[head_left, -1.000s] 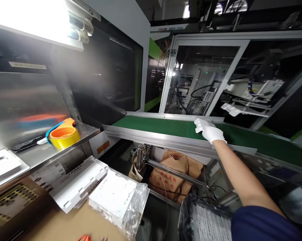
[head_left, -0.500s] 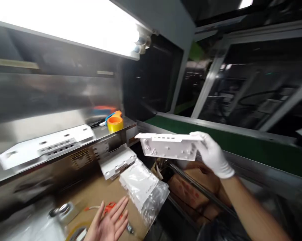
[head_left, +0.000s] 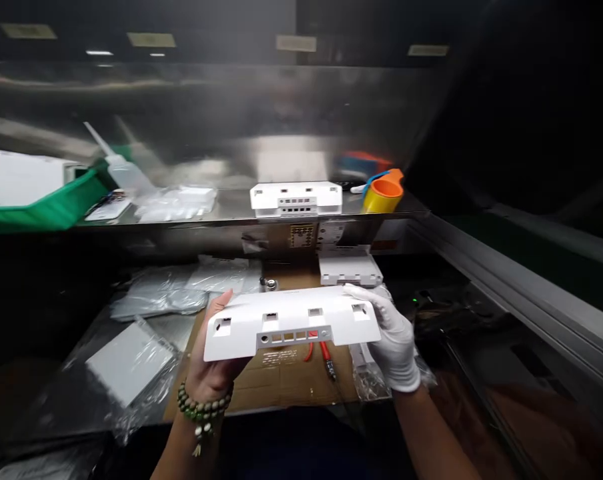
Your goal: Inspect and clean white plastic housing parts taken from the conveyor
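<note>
Between both hands I hold a white plastic housing (head_left: 291, 317) with a row of port cutouts and several slots along its edge. My bare left hand (head_left: 214, 370), with a beaded bracelet at the wrist, grips its left end. My right hand (head_left: 394, 340), in a white glove, is closed on the right end. Below the housing lies a cardboard sheet (head_left: 291, 390), with red-handled cutters (head_left: 326, 353) on it, partly hidden. A similar white housing (head_left: 296, 197) stands on the steel shelf ahead. Another white cover (head_left: 349, 270) rests on the bench behind my right hand.
Bagged white parts (head_left: 131, 363) lie on the left. The steel shelf (head_left: 231, 207) holds a green bin (head_left: 46, 217), a squeeze bottle (head_left: 126, 173) and a yellow tape roll (head_left: 381, 197). A metal rail (head_left: 481, 307) runs along the right beside a dark gap.
My view has turned left from the conveyor to the bench. The housing came along in my right hand, and my left hand, open before, now grips its other end.
</note>
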Demonstrator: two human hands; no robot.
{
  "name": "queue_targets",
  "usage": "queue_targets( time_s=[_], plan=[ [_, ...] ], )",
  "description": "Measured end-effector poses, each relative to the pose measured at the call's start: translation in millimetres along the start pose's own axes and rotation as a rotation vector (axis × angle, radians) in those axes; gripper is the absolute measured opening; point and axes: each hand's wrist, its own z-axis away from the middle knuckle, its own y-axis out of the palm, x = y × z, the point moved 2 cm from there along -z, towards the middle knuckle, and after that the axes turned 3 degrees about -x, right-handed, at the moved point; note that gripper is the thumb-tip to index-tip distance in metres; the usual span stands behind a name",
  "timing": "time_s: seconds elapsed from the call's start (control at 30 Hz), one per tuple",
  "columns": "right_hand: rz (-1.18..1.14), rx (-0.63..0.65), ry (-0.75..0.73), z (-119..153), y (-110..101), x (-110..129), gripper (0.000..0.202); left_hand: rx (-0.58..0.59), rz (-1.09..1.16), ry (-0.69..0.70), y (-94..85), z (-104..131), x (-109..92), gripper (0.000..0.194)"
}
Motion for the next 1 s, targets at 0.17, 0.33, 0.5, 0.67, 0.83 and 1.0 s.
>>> queue_targets(
  time_s=[0.17,0.33,0.5,0.67,0.83,1.0],
  plan=[
    [-0.154,0.02,0.059,1,42,-14,0.032,-0.001,0.028,0.06,-8.0,19,-14,0.066],
    [-0.261,0.052,0.141,0,68,-24,0.03,0.001,0.019,0.136,-17.5,25,-21,0.069],
    [-0.218,0.087,0.155,0,81,-27,0.031,0.009,0.061,0.19,-25.1,27,-25,0.07],
    [-0.209,0.111,0.175,1,85,-29,0.032,0.007,0.047,0.19,-31.2,28,-29,0.07],
    [-0.179,0.081,0.24,-3,85,-43,0.036,0.001,0.033,0.249,-39.9,24,-33,0.065],
    [0.011,0.095,0.38,-1,88,-78,0.033,-0.112,0.008,0.42,-50.9,24,-42,0.051]
  ],
)
